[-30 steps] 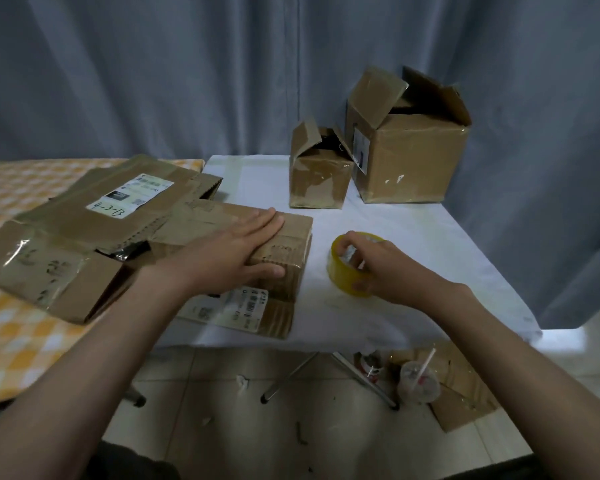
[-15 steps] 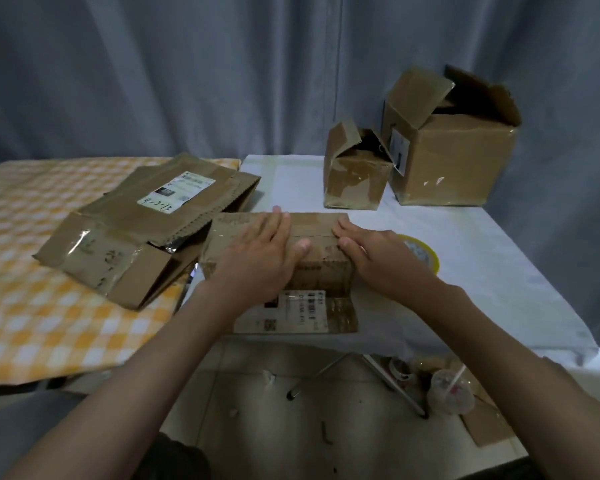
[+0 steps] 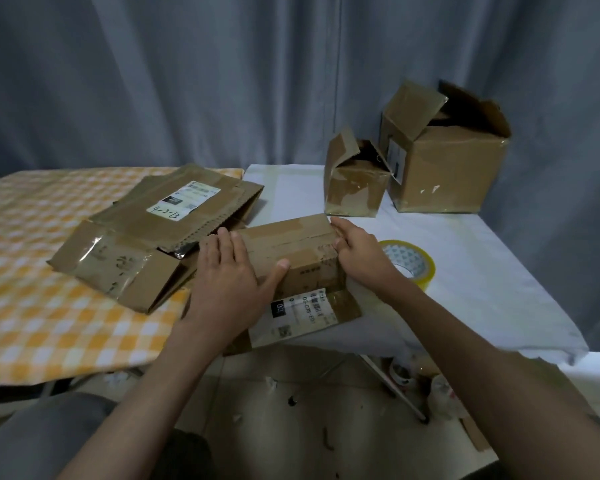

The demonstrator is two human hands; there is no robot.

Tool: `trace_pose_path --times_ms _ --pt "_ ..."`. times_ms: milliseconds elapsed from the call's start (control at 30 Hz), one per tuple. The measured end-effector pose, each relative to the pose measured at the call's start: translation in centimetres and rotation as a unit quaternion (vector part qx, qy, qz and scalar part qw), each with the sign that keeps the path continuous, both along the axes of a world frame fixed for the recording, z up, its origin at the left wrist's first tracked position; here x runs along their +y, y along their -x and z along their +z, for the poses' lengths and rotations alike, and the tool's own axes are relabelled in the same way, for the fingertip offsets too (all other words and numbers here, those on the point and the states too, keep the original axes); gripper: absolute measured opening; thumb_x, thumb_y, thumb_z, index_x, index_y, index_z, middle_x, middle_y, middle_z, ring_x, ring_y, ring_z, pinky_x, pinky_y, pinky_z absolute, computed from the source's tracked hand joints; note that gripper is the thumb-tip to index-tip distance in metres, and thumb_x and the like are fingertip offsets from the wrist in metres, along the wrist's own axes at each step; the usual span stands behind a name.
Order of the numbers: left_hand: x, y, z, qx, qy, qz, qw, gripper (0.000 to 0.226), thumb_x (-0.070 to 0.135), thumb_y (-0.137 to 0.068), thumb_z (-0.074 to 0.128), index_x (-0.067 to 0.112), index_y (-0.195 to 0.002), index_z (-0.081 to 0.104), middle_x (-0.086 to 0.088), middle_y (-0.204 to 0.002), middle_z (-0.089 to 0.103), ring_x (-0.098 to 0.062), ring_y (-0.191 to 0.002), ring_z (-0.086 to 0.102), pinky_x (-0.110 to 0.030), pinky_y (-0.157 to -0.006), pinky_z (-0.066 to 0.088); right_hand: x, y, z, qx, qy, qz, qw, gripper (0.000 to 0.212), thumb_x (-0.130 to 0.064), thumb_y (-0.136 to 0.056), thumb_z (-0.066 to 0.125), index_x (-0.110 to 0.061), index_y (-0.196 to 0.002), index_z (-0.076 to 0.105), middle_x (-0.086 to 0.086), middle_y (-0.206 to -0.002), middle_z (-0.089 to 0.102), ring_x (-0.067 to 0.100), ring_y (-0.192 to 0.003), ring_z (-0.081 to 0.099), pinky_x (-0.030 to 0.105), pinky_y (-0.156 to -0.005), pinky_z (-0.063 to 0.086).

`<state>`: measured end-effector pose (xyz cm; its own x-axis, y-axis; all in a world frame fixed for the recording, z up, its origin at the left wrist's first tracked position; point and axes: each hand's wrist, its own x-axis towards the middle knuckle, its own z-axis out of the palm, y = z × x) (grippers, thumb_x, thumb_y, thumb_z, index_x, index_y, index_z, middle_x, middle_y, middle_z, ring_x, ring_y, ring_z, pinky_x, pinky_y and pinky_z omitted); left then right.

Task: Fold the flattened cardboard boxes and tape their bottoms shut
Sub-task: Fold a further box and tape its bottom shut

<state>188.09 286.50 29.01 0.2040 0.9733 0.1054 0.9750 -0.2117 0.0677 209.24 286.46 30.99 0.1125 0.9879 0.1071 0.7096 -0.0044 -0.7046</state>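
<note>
The box (image 3: 291,258) lay on its side at the near edge of the white table (image 3: 482,271), its long top face taped along the middle. A flap with a white label (image 3: 300,311) spread flat toward the person from the box's lower front edge and reached past the table's edge. The left hand (image 3: 227,284) rested on the box's left end, fingers straight and laid over the top, thumb stretched out against the front face. The right hand (image 3: 359,251) held the box's right end, fingers curled around the corner, thumb on the near side.

Just right of the box, partly behind the right wrist, a roll of yellow tape (image 3: 409,263) lay flat on the table. Just left of the box, a pile of flattened boxes (image 3: 146,237) lay mostly on a second table under an orange checked cloth (image 3: 32,306); the top one bore a label marked "4-3-13". Beyond the box, toward the table's far side, stood a small folded box (image 3: 355,181) with its top flaps up, and touching it on the right, a bigger box (image 3: 444,168), also open at the top. A grey curtain (image 3: 222,81) hung behind both tables. Below the box, on the floor, lay scraps and a plastic cup (image 3: 442,393) near the table's leg.
</note>
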Motion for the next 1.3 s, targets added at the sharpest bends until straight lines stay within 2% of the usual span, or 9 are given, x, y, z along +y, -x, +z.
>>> trace_pose_path --times_ms 167,267,367,500,633,767,1033,1167,1300 --pt "-0.4 -0.1 -0.1 -0.019 -0.026 -0.014 0.999 0.112 0.080 -0.079 -0.013 0.001 -0.157 0.002 -0.021 -0.165 0.001 -0.029 -0.153 -0.002 -0.043 -0.124 -0.001 -0.4 -0.1 1.4 -0.036 -0.036 -0.011 0.999 0.033 -0.015 -0.104 0.043 -0.015 -0.132 0.061 0.011 -0.124 0.067 0.029 -0.118 0.056 0.027 -0.086 0.038" --pt "0.0 -0.1 -0.3 -0.025 -0.028 -0.025 0.999 0.106 0.078 -0.082 -0.013 0.006 -0.158 0.002 -0.019 -0.165 0.002 -0.031 -0.153 0.000 -0.045 -0.124 -0.001 -1.6 -2.2 2.4 -0.081 -0.046 -0.065 0.994 0.024 -0.030 -0.099 0.053 -0.017 -0.106 0.072 0.003 -0.107 0.072 0.023 -0.108 0.061 0.033 -0.088 0.047" --pt "0.0 -0.3 0.0 -0.011 -0.032 -0.053 0.998 0.088 0.071 -0.087 -0.008 0.021 -0.159 0.001 -0.013 -0.166 0.004 -0.039 -0.151 0.006 -0.053 -0.123 0.002 -3.7 -4.8 2.6 -0.144 0.016 -0.122 0.982 0.020 -0.039 -0.089 0.065 -0.020 -0.095 0.064 -0.007 -0.087 0.063 0.022 -0.095 0.060 0.039 -0.087 0.048" --pt "0.1 -0.9 0.9 0.010 -0.039 -0.076 0.996 0.079 0.062 -0.090 -0.007 0.026 -0.158 0.010 -0.006 -0.166 0.011 -0.035 -0.151 0.011 -0.057 -0.121 0.005 -5.9 -6.7 -0.2 -0.198 0.062 -0.115 0.972 0.030 -0.042 -0.079 0.074 -0.025 -0.095 0.056 -0.006 -0.092 0.059 0.024 -0.101 0.054 0.035 -0.082 0.031" --pt "0.3 -3.0 3.1 -0.086 -0.008 -0.168 0.982 0.056 0.043 -0.105 0.022 0.028 -0.159 0.014 0.002 -0.167 0.009 -0.022 -0.153 0.009 -0.046 -0.124 0.007 -5.4 -7.3 -1.1 -0.243 0.019 -0.072 0.967 0.022 -0.033 -0.081 0.071 -0.018 -0.093 0.062 -0.002 -0.091 0.061 0.021 -0.097 0.050 0.033 -0.077 0.019" --pt "1.6 -6.1 5.8 -0.190 -0.002 -0.227 0.955 0.048 0.039 -0.102 0.045 0.030 -0.150 0.041 0.006 -0.156 0.040 -0.017 -0.140 0.039 -0.039 -0.115 0.033 -5.1 -7.4 -0.8 -0.242 -0.004 -0.057 0.969 0.017 -0.024 -0.087 0.065 -0.011 -0.097 0.067 0.005 -0.088 0.063 0.025 -0.091 0.055 0.031 -0.077 0.015" --pt "4.5 -10.5 5.4 -0.361 -0.040 -0.211 0.907 0.013 0.024 -0.090 0.070 0.026 -0.103 0.074 0.015 -0.093 0.070 -0.005 -0.074 0.063 -0.010 -0.067 0.041 -5.4 -9.2 1.2 -0.019 -0.130 -0.143 0.981 0.012 -0.008 -0.084 0.064 -0.017 -0.091 0.068 -0.010 -0.072 0.058 0.018 -0.079 0.056 0.034 -0.084 0.041" --pt "4.9 -10.7 4.3 -0.384 -0.026 -0.195 0.902 0.012 0.023 -0.087 0.075 0.023 -0.099 0.077 0.010 -0.090 0.071 -0.009 -0.074 0.062 -0.003 -0.062 0.039 -6.1 -9.6 1.2 0.045 -0.177 -0.088 0.979 0.019 -0.003 -0.086 0.067 -0.020 -0.094 0.068 -0.001 -0.089 0.067 0.010 -0.083 0.059 0.012 -0.072 0.042" --pt "4.3 -10.9 4.7 -0.377 -0.060 -0.242 0.892 0.025 0.032 -0.093 0.066 0.028 -0.117 0.072 0.013 -0.102 0.067 -0.005 -0.085 0.062 -0.010 -0.074 0.042 -6.1 -9.2 0.8 0.020 -0.186 -0.045 0.981 0.022 -0.004 -0.087 0.069 -0.021 -0.100 0.068 -0.004 -0.098 0.068 0.011 -0.089 0.060 0.011 -0.078 0.044"
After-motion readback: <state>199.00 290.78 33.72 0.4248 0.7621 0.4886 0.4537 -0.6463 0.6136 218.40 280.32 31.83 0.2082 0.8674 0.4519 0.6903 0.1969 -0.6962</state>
